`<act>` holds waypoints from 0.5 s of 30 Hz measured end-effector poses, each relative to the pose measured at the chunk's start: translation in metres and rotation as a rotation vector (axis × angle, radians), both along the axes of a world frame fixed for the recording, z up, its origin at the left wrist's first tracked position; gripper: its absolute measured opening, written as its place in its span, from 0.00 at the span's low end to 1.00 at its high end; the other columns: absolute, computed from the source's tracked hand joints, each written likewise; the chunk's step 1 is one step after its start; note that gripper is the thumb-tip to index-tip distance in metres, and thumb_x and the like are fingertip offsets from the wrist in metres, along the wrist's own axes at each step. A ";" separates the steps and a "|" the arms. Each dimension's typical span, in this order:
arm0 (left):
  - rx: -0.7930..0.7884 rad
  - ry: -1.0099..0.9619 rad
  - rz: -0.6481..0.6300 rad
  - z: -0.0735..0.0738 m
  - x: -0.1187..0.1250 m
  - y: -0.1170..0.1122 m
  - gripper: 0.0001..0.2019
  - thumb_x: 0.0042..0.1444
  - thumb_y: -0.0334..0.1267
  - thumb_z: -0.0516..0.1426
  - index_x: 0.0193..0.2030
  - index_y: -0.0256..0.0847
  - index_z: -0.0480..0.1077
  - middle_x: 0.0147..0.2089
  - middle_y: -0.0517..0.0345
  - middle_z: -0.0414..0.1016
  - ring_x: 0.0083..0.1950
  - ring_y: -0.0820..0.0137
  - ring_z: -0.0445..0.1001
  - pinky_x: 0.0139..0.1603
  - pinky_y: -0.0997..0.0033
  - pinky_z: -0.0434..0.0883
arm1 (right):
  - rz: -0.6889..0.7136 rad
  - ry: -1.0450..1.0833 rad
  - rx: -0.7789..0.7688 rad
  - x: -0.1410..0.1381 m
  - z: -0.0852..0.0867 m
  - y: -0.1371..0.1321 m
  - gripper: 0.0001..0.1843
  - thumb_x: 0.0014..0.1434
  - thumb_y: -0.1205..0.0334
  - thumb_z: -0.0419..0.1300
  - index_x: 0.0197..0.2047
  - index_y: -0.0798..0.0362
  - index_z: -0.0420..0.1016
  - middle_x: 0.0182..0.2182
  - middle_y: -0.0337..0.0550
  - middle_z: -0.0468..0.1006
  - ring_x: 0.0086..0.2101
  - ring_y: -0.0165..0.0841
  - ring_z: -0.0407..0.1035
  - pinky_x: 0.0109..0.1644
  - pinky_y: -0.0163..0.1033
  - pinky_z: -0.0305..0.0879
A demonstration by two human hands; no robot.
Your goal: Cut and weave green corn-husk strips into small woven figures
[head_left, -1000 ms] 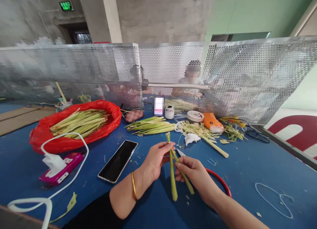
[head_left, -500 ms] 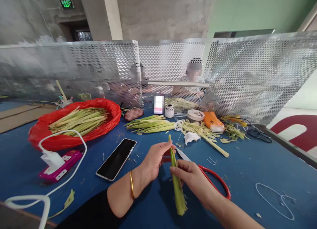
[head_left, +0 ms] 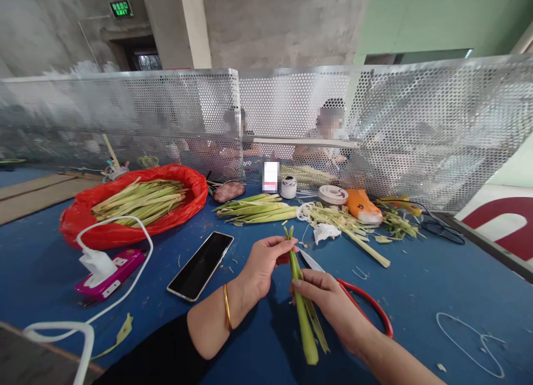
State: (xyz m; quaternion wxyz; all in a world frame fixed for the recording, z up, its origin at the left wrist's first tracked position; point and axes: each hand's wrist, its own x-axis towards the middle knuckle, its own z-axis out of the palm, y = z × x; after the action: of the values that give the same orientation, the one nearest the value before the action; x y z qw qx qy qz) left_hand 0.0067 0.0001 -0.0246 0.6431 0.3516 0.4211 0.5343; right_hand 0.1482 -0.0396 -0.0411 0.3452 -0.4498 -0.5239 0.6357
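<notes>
A green plant stalk (head_left: 305, 324) with a leafy strip parting from its right side is held between my two hands. My left hand (head_left: 266, 261) pinches its narrow top end. Lower down, around the middle, my right hand (head_left: 320, 293) grips it between thumb and fingers. Red-handled scissors (head_left: 370, 302) lie on the table, partly hidden under my right hand and wrist, their blade tip close to my left fingers. Beyond my hands lies a pile of similar green stalks (head_left: 258, 210).
At left, a red plastic bag (head_left: 137, 238) holds many stalks, near a purple power strip (head_left: 109, 277) with a white cable. A phone (head_left: 202, 266) lies left of my hands. Plant scraps (head_left: 341, 221), a tape roll (head_left: 333, 194) and an orange packet (head_left: 363, 206) sit behind. A perforated metal screen (head_left: 291, 107) closes the back.
The strip at the stalk's lower end has come apart from the main stem, opening a gap on the right. Both hands keep their hold; the view has shifted slightly.
</notes>
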 end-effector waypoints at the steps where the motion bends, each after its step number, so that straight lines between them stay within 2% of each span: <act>1: 0.016 0.035 0.025 0.000 0.001 0.000 0.14 0.38 0.41 0.70 0.29 0.34 0.79 0.29 0.52 0.77 0.33 0.71 0.71 0.36 0.73 0.67 | 0.005 0.001 0.002 0.000 -0.001 -0.001 0.18 0.50 0.47 0.64 0.24 0.55 0.71 0.21 0.37 0.69 0.24 0.28 0.60 0.29 0.34 0.54; 5: 0.048 0.104 0.107 -0.005 0.002 0.001 0.12 0.38 0.40 0.70 0.29 0.35 0.79 0.28 0.54 0.77 0.31 0.72 0.70 0.33 0.73 0.65 | 0.012 0.036 -0.054 -0.001 -0.002 -0.002 0.18 0.50 0.47 0.65 0.26 0.55 0.73 0.21 0.38 0.71 0.23 0.28 0.61 0.28 0.34 0.54; 8: 0.015 0.008 0.055 -0.005 0.001 0.002 0.13 0.37 0.40 0.70 0.29 0.36 0.77 0.28 0.58 0.75 0.28 0.76 0.68 0.32 0.74 0.65 | -0.001 0.106 -0.101 0.001 -0.001 -0.003 0.17 0.51 0.48 0.65 0.29 0.56 0.76 0.22 0.41 0.74 0.25 0.30 0.65 0.31 0.34 0.58; 11: -0.046 -0.102 -0.013 -0.002 -0.001 0.003 0.14 0.35 0.39 0.71 0.25 0.36 0.73 0.26 0.60 0.72 0.27 0.77 0.67 0.31 0.76 0.65 | 0.019 0.209 -0.153 0.003 0.000 -0.003 0.15 0.52 0.51 0.64 0.30 0.56 0.77 0.23 0.42 0.75 0.25 0.30 0.67 0.32 0.34 0.60; 15: 0.021 -0.012 0.059 -0.004 -0.001 0.003 0.15 0.35 0.37 0.70 0.20 0.37 0.67 0.23 0.62 0.69 0.26 0.77 0.66 0.30 0.76 0.64 | 0.027 0.233 -0.178 0.002 -0.001 -0.003 0.16 0.52 0.51 0.64 0.30 0.57 0.77 0.22 0.42 0.75 0.23 0.28 0.66 0.30 0.33 0.59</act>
State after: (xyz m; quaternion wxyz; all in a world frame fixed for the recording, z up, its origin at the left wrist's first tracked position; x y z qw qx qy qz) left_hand 0.0057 0.0032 -0.0284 0.6259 0.3426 0.4217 0.5595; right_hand 0.1505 -0.0422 -0.0417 0.3537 -0.3948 -0.4278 0.7321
